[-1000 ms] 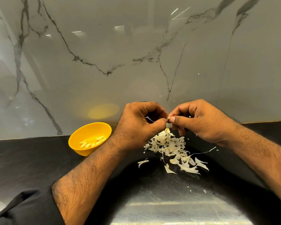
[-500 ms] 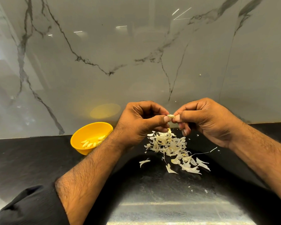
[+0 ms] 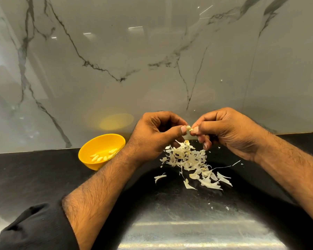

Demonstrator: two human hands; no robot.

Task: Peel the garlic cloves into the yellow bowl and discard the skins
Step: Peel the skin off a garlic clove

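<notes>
My left hand and my right hand meet above the black tabletop, and between them I hold a small garlic clove. The grip of my left hand is clamped on it, thumb and curled forefinger pinching its left end; the grip of my right hand is clamped on the other end the same way, thumb tip pressed to the clove, the remaining fingers curled under. Only a pale sliver of the clove shows between my thumbs, so I cannot tell how much skin is on it. Directly below my hands lies a loose pile of garlic skins, spread toward me and to the right on the tabletop, with a few stray flakes apart from it. The yellow bowl stands to the left, just beside my left wrist, near the marble wall, with several peeled cloves lying in its bottom
</notes>
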